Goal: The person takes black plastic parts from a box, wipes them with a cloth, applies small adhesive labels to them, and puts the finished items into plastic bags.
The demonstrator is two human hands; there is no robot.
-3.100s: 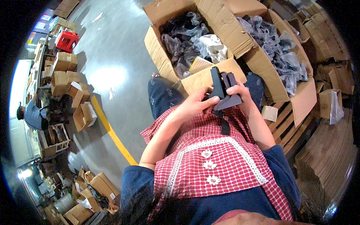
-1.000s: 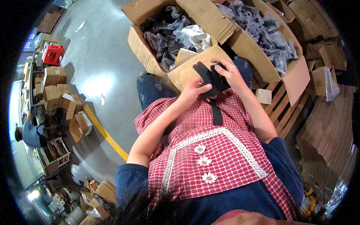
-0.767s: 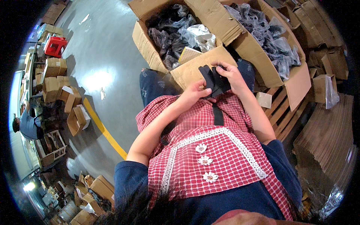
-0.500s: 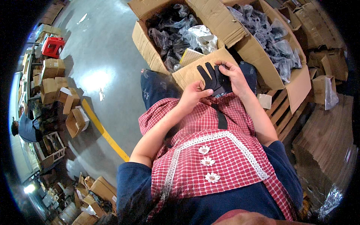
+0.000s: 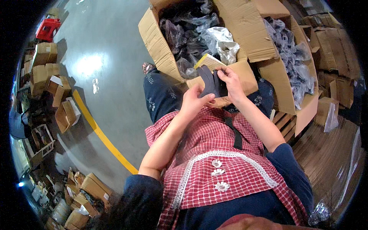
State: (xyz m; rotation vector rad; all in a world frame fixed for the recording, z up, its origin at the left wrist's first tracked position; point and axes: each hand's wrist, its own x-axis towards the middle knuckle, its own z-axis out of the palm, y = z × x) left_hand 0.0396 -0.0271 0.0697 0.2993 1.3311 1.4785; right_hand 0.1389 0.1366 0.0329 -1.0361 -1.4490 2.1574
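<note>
Left hand [image 5: 194, 102] clamped on the lower end of the dark strips [image 5: 209, 82], thumb on top! Right hand [image 5: 232, 86] pinches their far side, so the strips fan upward between the two. Just beyond both hands, an open carton [image 5: 159, 44] brimming with crumpled plastic [image 5: 186, 36]; nearer than either, the checked apron [image 5: 199, 188].

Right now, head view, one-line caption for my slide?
Left fingers and right fingers hold a dark piece with strips beside an open cardboard box containing crumpled plastic bags.
</note>
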